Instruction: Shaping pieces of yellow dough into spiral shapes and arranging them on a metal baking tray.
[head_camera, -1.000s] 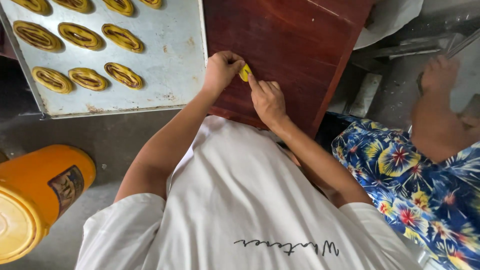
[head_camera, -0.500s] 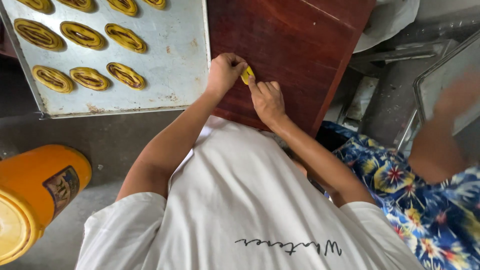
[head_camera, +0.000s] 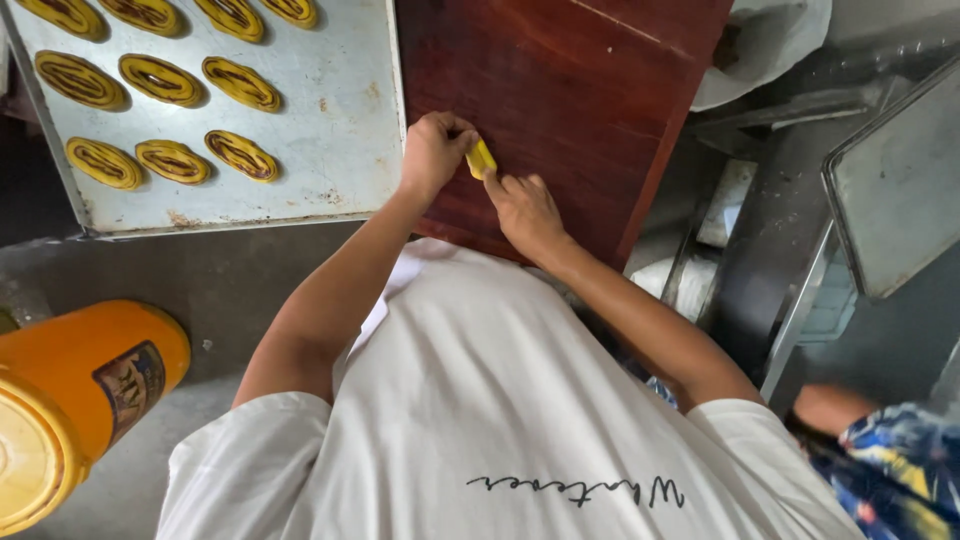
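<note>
My left hand (head_camera: 432, 152) and right hand (head_camera: 520, 205) meet over a small yellow piece of dough (head_camera: 481, 158), which sits between my fingertips on the dark red tabletop (head_camera: 560, 90), near its closest edge. My left grip is curled narrow around the piece's left end, thumb and forefinger pinching it; my right grip comes up from below with the fingertips pressing its right end, so both hands hold the same little piece. I judge that I am shaping it here, and to do that well I should keep the pressure even from both sides, so the piece neither splits nor flattens unevenly, and let the fingertips do the work while my wrists stay low on the wood. Off to the left of my left grip lies a metal baking tray (head_camera: 330, 170), touching the tabletop's edge, with oval swirled pastries (head_camera: 240, 155) lined up in rows on its far part and bare metal on the part nearest my hand. Well below and left of my grip stands an orange container (head_camera: 80, 390) on the floor. Far to the right, another person's flower-patterned sleeve (head_camera: 890, 460) shows beside a second grey tray (head_camera: 900, 190).
</note>
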